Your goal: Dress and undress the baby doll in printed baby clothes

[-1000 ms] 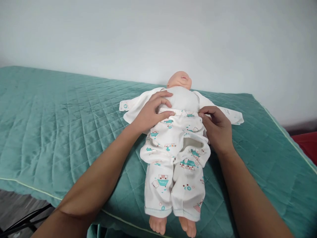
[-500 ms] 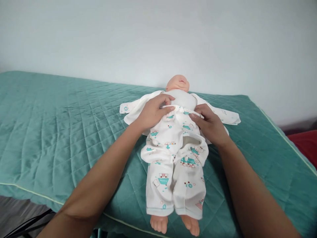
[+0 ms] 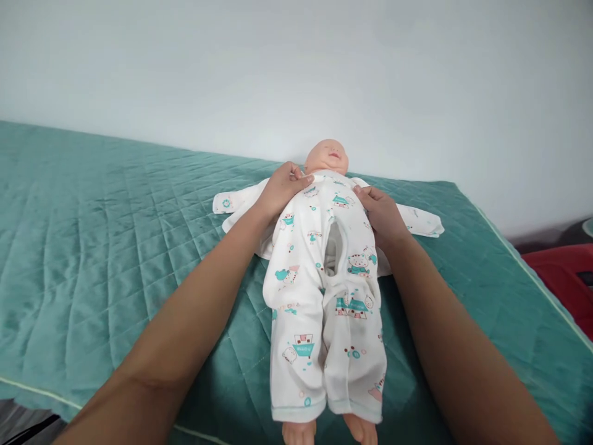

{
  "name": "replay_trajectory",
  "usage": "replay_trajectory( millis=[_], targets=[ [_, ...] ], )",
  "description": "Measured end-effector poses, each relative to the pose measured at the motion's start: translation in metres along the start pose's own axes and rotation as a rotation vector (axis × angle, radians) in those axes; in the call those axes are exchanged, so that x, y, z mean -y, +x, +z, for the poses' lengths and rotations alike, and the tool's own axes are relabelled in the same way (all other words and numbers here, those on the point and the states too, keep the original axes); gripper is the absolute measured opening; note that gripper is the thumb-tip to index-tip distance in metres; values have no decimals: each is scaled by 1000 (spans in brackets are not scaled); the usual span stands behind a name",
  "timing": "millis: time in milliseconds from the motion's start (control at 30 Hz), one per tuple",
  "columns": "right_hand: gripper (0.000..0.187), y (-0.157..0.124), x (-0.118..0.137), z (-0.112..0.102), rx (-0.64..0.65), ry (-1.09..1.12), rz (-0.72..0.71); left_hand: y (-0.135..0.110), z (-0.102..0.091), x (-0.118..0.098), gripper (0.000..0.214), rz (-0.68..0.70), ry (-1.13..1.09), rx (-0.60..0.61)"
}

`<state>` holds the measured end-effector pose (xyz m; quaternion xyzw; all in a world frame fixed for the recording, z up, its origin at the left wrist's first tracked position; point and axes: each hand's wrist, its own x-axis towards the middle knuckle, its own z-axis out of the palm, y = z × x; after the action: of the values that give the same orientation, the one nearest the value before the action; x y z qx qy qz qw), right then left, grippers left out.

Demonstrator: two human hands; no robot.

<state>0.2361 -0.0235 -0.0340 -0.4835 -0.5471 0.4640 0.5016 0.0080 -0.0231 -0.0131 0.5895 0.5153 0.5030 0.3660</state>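
A baby doll (image 3: 327, 156) lies on its back, head toward the wall and feet toward me. It wears white printed baby trousers (image 3: 296, 247), whose waist reaches up to the chest; an open gap shows at the crotch. My left hand (image 3: 283, 188) is closed on the waistband near the doll's shoulder, thumb and fingers pinched. On the other side, my right hand (image 3: 382, 213) grips the trousers' upper edge, its fingers partly hidden. Beneath the doll a white jacket (image 3: 421, 219) lies spread with both sleeves stretched outward. The doll's bare feet stick out of the trouser legs.
A green quilted cover (image 3: 152, 247) spreads under the doll, with pale piping along its edges. Behind it rises a plain light wall (image 3: 231, 68). A red object (image 3: 556, 275) stands beyond the right edge.
Both hands have moved up toward the doll's head, drawing the trousers' waistband from the belly to the chest. The bunched cloth at the thighs is smoother, and the crotch opening shows more.
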Motion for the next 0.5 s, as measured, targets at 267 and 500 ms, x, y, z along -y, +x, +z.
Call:
replay_trajectory(
  millis=[267,500],
  targets=[
    [26,-27,-4,-13,-66,328,69,-26,-9,11,17,41,52,-108],
    [23,-42,-12,-25,-69,-60,46,-58,-20,21,22,0,81,-111]
  ],
)
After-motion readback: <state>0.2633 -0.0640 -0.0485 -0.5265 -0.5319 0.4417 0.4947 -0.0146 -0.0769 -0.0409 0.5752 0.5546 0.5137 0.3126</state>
